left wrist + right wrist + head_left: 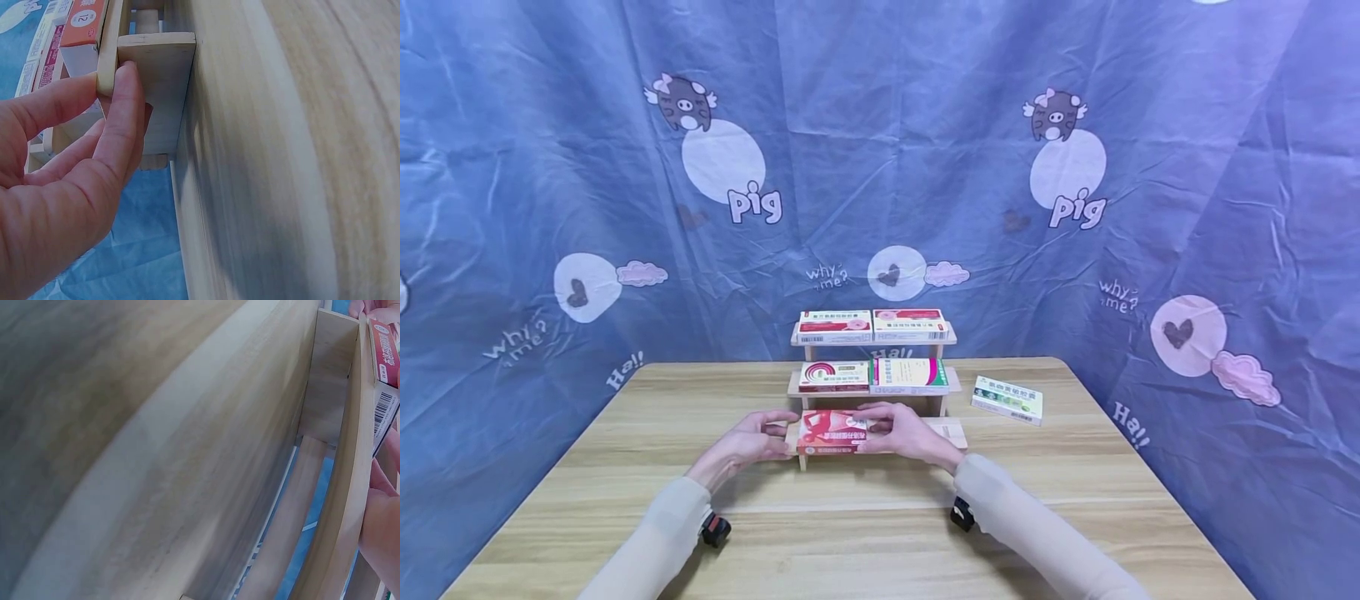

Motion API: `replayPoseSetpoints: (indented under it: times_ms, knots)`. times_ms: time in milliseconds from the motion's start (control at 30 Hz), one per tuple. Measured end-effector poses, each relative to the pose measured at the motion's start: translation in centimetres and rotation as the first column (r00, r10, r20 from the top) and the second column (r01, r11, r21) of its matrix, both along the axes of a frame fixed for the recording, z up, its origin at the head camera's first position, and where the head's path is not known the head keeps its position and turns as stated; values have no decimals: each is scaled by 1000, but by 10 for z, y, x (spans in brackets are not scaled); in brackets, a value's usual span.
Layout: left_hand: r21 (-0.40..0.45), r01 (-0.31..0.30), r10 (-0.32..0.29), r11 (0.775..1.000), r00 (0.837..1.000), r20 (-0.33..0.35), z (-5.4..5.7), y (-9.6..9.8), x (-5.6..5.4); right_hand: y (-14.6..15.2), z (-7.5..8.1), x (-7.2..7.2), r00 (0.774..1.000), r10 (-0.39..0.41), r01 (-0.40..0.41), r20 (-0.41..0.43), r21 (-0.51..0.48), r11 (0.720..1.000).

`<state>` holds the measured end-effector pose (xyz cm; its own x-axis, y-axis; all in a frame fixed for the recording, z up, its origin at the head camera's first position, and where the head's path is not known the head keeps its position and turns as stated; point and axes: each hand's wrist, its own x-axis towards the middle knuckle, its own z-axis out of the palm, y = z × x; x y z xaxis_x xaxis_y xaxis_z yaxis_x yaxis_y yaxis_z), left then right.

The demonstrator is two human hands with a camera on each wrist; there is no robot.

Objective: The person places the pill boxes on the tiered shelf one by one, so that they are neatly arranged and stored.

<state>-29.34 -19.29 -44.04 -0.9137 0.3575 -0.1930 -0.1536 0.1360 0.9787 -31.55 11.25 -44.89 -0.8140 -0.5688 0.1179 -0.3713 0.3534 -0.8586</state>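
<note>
A red medicine box (829, 428) lies on the left half of the lowest tier of a three-tier wooden display rack (956, 432). My right hand (910, 433) grips the box's right end, fingers over the back and thumb towards the front. In the right wrist view, that hand (382, 519) is partly cut off beside the barcoded end of the box (384, 403). With thumb and fingers, my left hand (747, 442) pinches the left end of the lowest shelf board. The left wrist view has the fingers (125, 106) on the board's edge, just beside the box (85, 28).
The middle tier bears a white and dark red box (835, 377) and a white, green and magenta box (910, 375). Two red and white boxes (835, 326) lie on the top tier. A white and green box (1007, 400) lies on the wooden table (865, 533), right of the rack. Behind hangs a blue curtain (880, 167).
</note>
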Motion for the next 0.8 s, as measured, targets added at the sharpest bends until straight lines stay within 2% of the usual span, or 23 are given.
replayPoseSetpoints:
  times_ms: [233,800]
  knots:
    - [8,-8,8,1000,1000,-3,1,2,2,-1,1,1,1000,-20,20,-3,15,1000]
    - [11,-2,2,1000,1000,0,-3,-1,-2,-2,2,3,999,-54,54,-6,26,998]
